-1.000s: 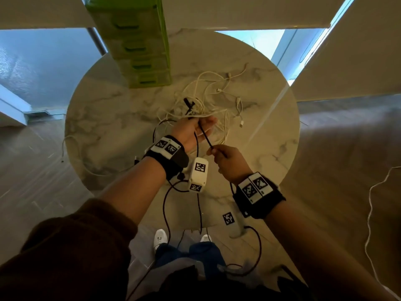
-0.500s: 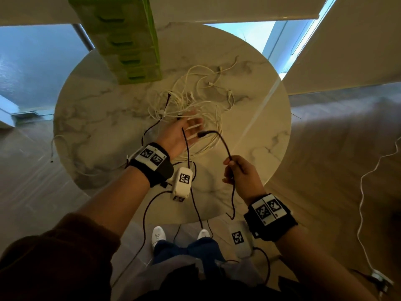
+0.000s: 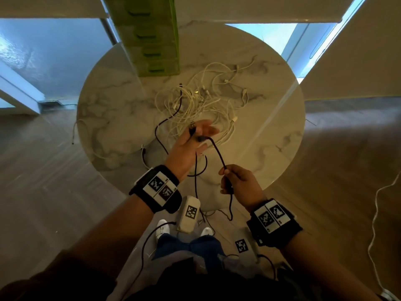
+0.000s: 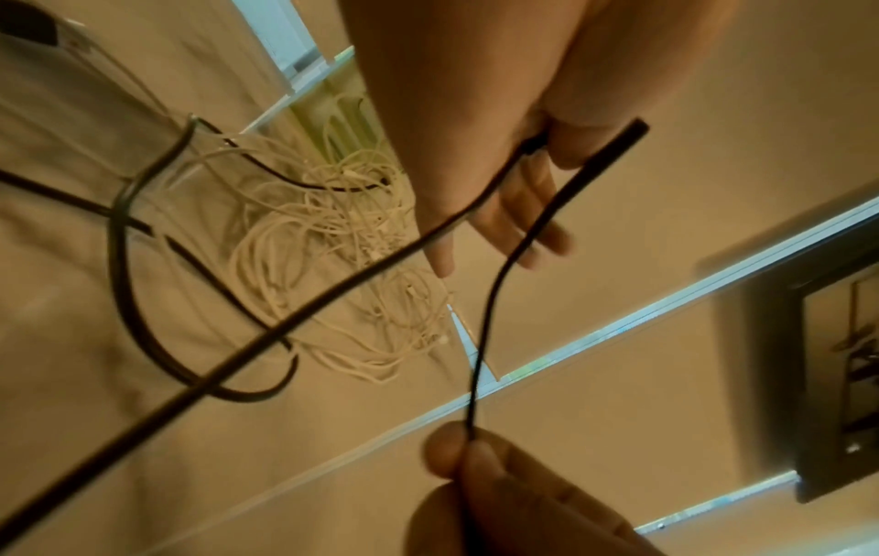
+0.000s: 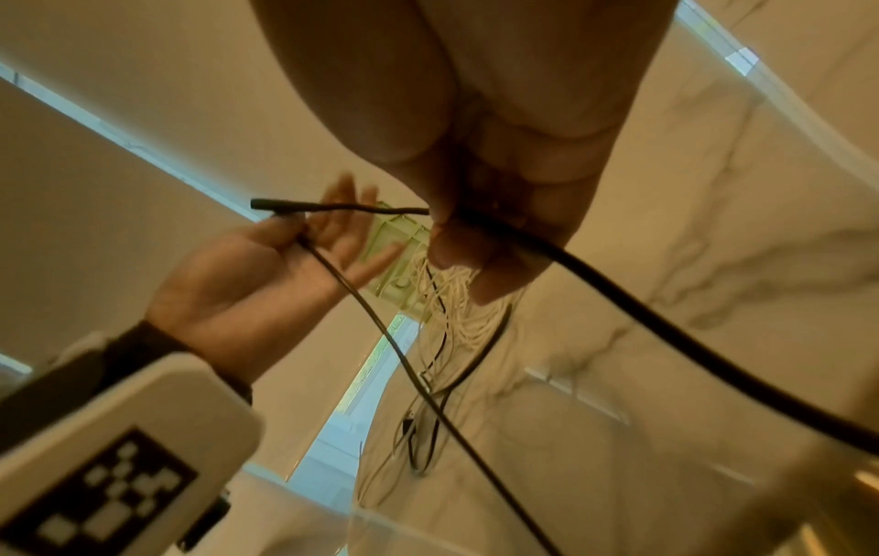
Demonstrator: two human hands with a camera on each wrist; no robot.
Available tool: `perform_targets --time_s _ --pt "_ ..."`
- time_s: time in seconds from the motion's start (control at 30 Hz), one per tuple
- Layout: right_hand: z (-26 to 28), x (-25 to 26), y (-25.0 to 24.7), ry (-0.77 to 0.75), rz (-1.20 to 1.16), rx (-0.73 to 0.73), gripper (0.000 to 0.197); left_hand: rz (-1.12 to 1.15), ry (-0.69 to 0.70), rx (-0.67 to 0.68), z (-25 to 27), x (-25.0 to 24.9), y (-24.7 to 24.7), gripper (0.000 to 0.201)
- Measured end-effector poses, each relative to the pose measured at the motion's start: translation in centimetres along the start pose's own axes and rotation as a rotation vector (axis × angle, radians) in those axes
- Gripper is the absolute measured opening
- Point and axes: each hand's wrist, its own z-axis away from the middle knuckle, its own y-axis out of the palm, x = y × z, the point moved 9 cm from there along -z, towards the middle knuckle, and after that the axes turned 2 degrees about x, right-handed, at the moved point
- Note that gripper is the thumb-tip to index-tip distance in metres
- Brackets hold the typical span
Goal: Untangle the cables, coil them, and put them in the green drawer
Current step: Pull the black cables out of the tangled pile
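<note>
So the black cable point(image 3: 219, 153) is the one being worked free here. The left hand point(image 3: 191, 144) is up above the surface point(image 3: 112, 109) with palm showing and fingers spread out fairly straight, but the thumb is pinning one end of the black cable against the palm. The right hand point(image 3: 236, 183) has its thumb and fingers pinched on the same cable a bit further down, with the free plug end sticking up between the two hands.

The rest of the black cable droops off the front edge and loops back into the pile of white cables point(image 3: 201, 105), which sits mid-surface just in front of the green drawer unit point(image 3: 152, 35) (drawers all look closed from here, I think).

Handling-wise, this stuff looks light and floppy, holds no shape on its own, and the thin white ones will probably snag on each other's plugs. I'd say grab near a plug end and feed the cord hand over hand rather than yanking the middle, since pulling hard likely just tightens the knot. The black one looks slightly thicker, so it should coil easier.
</note>
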Motion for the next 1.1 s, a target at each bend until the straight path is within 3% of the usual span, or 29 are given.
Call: perform_targets --time_s 0.13,0.33,0.4,0.53,0.7,0.77,0.83,1.0,1.1 --pt "1.0 -0.7 1.4 0.028 0.050 0.064 0.030 -0.022 0.095 -0.010 1.2 -1.4 1.0 0.028" --pt "2.6 0.0 2.6 0.049 -0.086 0.149 0.029 0.135 0.050 -0.115 2.1 -1.0 -0.2 0.029" --pt "2.6 0.8 2.2 0.044 -0.204 0.131 0.028 0.058 0.055 -0.161 2.9 -0.5 -1.2 0.028" --pt "2.5 2.2 1.5 0.026 -0.239 0.120 0.028 -0.144 0.108 -0.114 4.9 -0.5 -1.2 0.019" --pt "2.7 2.8 1.8 0.020 -0.187 0.144 0.028 -0.375 0.280 -0.054 5.9 -3.3 0.6 0.045" --pt "2.8 2.8 2.2 0.008 -0.150 0.160 0.027 -0.458 0.364 -0.054 6.0 -4.6 1.3 0.027" --pt "2.7 2.5 2.5 -0.005 -0.100 0.185 0.028 -0.469 0.392 -0.103 5.9 -5.5 1.0 0.006" --pt "3.1 0.7 2.1 -0.090 0.305 0.304 0.019 -0.531 0.313 -0.383 5.7 -6.9 -3.4 0.026" --pt "3.2 -1.4 -0.2 -0.085 0.407 0.242 0.018 -0.657 0.199 -0.599 5.5 -6.7 -8.5 0.028"
